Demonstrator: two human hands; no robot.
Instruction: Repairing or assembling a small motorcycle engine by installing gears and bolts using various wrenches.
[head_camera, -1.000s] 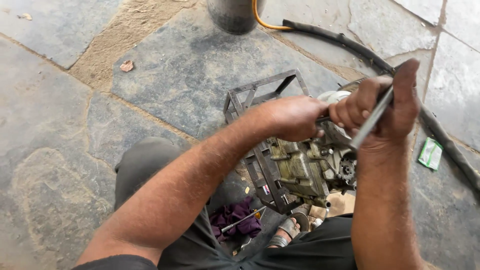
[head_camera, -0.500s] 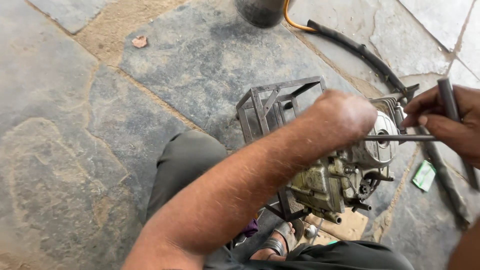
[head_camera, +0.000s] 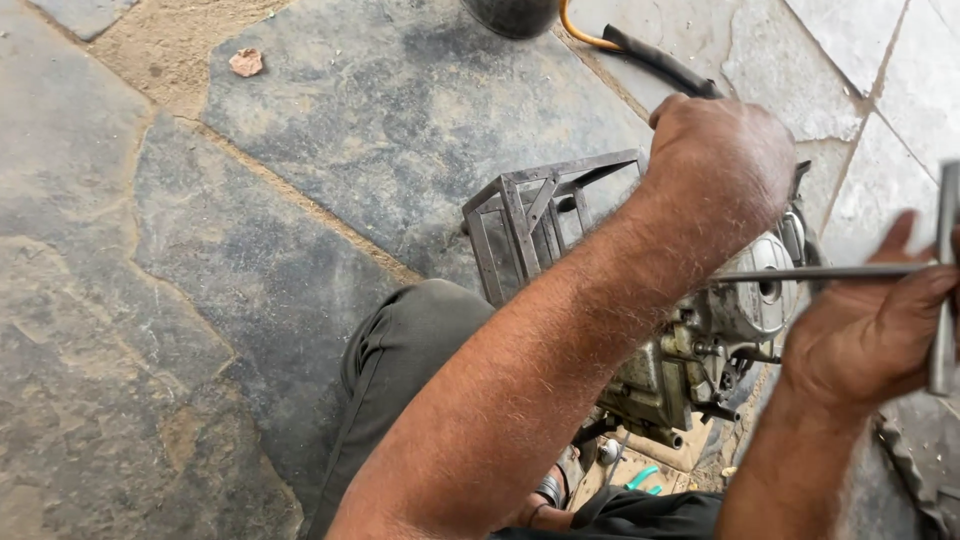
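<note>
The left hand (head_camera: 722, 165) lay fisted, knuckles up, on the engine (head_camera: 700, 345) (its grasp hidden); the right hand (head_camera: 868, 335) clasped a T-handled wrench (head_camera: 850, 272), shaft horizontal.

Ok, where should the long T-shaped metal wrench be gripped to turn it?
Grip the long T-shaped metal wrench by its crossbar on the right, as the right hand does. Its thin shaft lies level, tip towards the grey metal engine, so the upright crossbar likely offers leverage.

Irregular grey stone floor slabs (head_camera: 330, 130) lie under daylight, with sandy joints (head_camera: 170, 40) running between them. A small reddish stone (head_camera: 246, 62) rests near the top edge.
</note>
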